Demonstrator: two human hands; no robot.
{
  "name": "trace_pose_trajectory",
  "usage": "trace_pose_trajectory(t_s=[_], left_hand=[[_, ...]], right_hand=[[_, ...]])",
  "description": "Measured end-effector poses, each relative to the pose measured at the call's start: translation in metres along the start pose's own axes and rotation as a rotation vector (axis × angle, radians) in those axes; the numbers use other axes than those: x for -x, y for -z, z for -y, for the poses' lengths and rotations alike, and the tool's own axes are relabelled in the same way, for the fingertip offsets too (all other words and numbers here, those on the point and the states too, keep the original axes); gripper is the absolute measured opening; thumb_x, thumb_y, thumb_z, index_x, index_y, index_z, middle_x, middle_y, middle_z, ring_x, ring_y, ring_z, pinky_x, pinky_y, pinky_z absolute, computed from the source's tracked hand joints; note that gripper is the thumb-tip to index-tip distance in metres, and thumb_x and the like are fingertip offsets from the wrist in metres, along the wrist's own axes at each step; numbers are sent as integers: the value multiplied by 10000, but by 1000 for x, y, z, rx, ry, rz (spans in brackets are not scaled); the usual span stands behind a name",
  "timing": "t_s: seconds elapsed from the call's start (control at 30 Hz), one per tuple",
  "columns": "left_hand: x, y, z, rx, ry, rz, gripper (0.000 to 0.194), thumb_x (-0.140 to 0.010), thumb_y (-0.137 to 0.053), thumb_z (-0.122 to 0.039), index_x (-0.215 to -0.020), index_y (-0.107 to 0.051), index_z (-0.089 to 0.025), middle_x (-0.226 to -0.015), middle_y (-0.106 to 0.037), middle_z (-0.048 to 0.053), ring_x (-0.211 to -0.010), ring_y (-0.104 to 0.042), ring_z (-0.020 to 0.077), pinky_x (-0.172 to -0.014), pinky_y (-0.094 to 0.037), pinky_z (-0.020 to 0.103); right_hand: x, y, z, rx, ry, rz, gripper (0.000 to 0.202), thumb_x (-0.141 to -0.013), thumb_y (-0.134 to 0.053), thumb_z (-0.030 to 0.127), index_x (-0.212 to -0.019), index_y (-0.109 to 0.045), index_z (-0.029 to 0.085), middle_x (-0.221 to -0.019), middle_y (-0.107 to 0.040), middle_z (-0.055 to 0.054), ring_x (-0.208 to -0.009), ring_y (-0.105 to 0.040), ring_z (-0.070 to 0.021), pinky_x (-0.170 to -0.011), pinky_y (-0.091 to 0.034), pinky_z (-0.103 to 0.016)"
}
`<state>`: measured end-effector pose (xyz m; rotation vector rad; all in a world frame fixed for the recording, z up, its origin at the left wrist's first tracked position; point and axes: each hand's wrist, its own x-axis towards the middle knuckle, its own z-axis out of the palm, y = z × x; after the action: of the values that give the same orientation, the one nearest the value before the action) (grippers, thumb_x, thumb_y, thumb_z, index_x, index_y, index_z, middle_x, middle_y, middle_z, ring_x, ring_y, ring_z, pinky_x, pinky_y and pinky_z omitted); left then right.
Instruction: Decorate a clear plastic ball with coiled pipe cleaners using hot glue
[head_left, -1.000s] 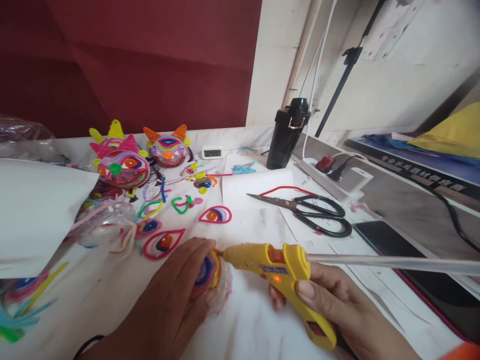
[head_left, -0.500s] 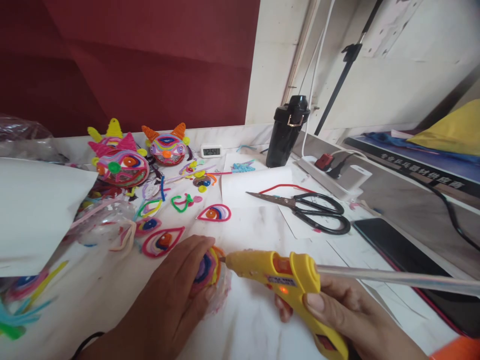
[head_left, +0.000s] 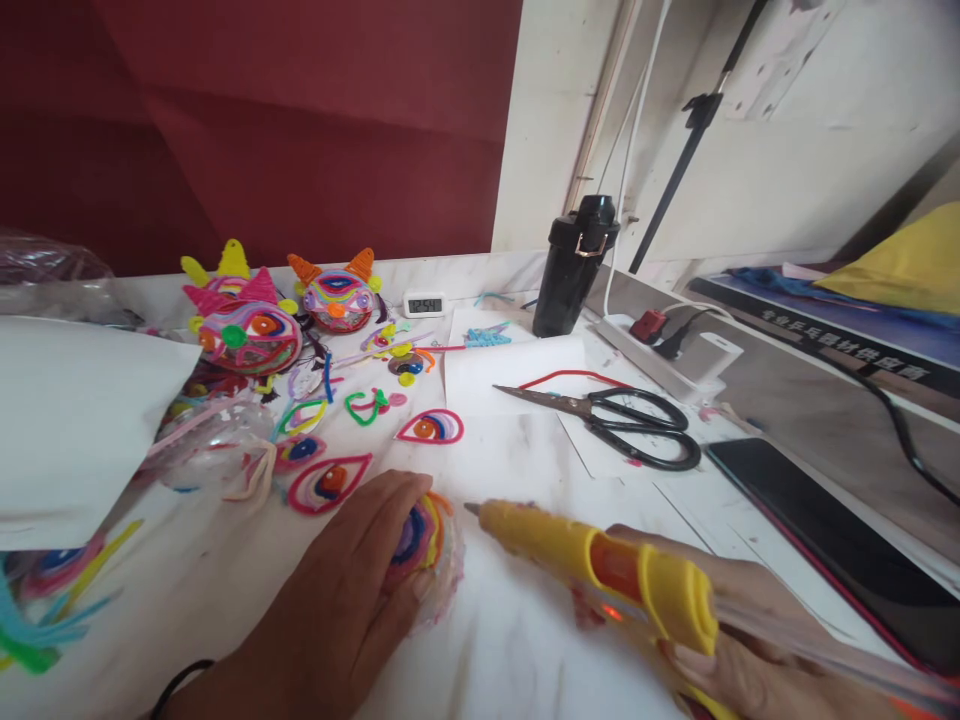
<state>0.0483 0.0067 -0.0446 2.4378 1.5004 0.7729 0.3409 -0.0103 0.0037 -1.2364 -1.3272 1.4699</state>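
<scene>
At the lower centre my left hand (head_left: 337, 590) is wrapped round a small clear ball (head_left: 444, 590) with rings of coloured pipe cleaner in blue, pink, yellow and orange; its left side is hidden by the hand. My right hand (head_left: 757, 640) grips a yellow glue gun (head_left: 577, 545), whose red light is lit. The gun's metal tip points left and stands a little apart from the ball. A clear glue stick juts from the back of the gun. Beyond my left hand lie two pipe-cleaner eyes, a red-edged one (head_left: 330, 484) and a pink-edged one (head_left: 430, 428).
Black-handled scissors (head_left: 637, 428) lie on white paper, with a phone (head_left: 832, 540) to their right. Farther back stand a black bottle (head_left: 571, 265), a power strip (head_left: 660, 360), a small clock (head_left: 424, 305) and decorated balls (head_left: 251, 335). White paper (head_left: 82, 430) is at the left.
My right hand has drawn the glue gun back to the right, and its tip has moved off the ball's orange edge. My left hand keeps its hold on the ball.
</scene>
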Motion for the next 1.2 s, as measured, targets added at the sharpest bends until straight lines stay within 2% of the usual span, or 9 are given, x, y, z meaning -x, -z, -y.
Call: trace_pose_trajectory(t_s=[0.07, 0.17, 0.3, 0.43, 0.57, 0.7, 0.87, 0.97, 1.2], left_hand=[[1, 0, 1, -6, 4, 7, 558, -988, -472, -313, -1529, -336, -309, -1550, -501, 75, -1408, -485, 330, -1147, -459, 528], [1, 0, 2, -17, -3, 29, 566, -999, -471, -311, -1540, -301, -323, -1556, -490, 72, -1413, -481, 317, -1150, -458, 519], [1, 0, 1, 1, -4, -2, 536, -1019, -454, -353, -1532, -302, -345, -1547, -492, 62, -1408, -487, 305, -1159, -449, 505], [2, -2, 1, 26, -7, 1, 537, -1030, -439, -356, -1542, -278, -346, -1562, -466, 66, -1436, -447, 303, -1179, -425, 504], [2, -3, 2, 28, -6, 6, 538, -1029, -435, -348, -1545, -284, -341, -1561, -463, 71, -1430, -449, 313, -1174, -426, 530], [1, -4, 3, 20, -11, 8, 541, -1023, -433, -334, -1544, -289, -322, -1559, -461, 88, -1426, -444, 332, -1152, -437, 568], [0, -5, 6, 2, -55, 20, 541, -1037, -421, -372, -1547, -248, -314, -1553, -456, 90, -1413, -455, 307, -1153, -440, 539], [1, -5, 5, -12, -57, 2, 536, -1042, -403, -375, -1549, -240, -314, -1558, -442, 89, -1420, -441, 300, -1161, -432, 525], [-1, -5, 2, -5, -79, -7, 501, -1041, -385, -348, -1527, -279, -284, -1521, -462, 105, -1396, -445, 304, -1152, -430, 527]], right_hand=[[-3, 9, -1, 118, 110, 4, 381, -761, -772, 612, -1083, -800, 412, -1003, -807, -54, -775, -737, -288, -576, -597, -335], [-12, 18, -4, 458, 347, 22, 347, -900, -704, 424, -1247, -707, 442, -1192, -767, -33, -1030, -738, -289, -828, -632, -358], [-28, 17, -9, 920, 559, 71, 400, -984, -585, 301, -1384, -601, 276, -1241, -708, -114, -1101, -694, -289, -943, -601, -427], [-37, 8, -7, 1126, 639, 180, 320, -1001, -514, 211, -1279, -636, 108, -1144, -698, -197, -1039, -666, -347, -885, -589, -550], [-36, -8, 9, 1031, 613, 213, 202, -985, -532, 187, -1105, -675, 112, -1071, -667, -175, -1033, -611, -344, -890, -547, -569], [-41, -33, 22, 803, 529, 244, 221, -965, -509, 123, -1131, -656, 123, -1082, -633, -139, -1061, -581, -291, -935, -530, -481], [-60, -58, 23, 893, 470, 294, 155, -898, -550, 42, -945, -673, 122, -959, -616, -104, -953, -559, -278, -901, -507, -497], [-64, -63, 20, 890, 469, 302, 165, -901, -534, 32, -927, -672, 121, -918, -601, -90, -906, -549, -263, -847, -509, -465], [-60, -65, 15, 900, 549, 258, 183, -966, -489, 100, -924, -662, 143, -918, -612, -87, -887, -536, -271, -868, -469, -514]])
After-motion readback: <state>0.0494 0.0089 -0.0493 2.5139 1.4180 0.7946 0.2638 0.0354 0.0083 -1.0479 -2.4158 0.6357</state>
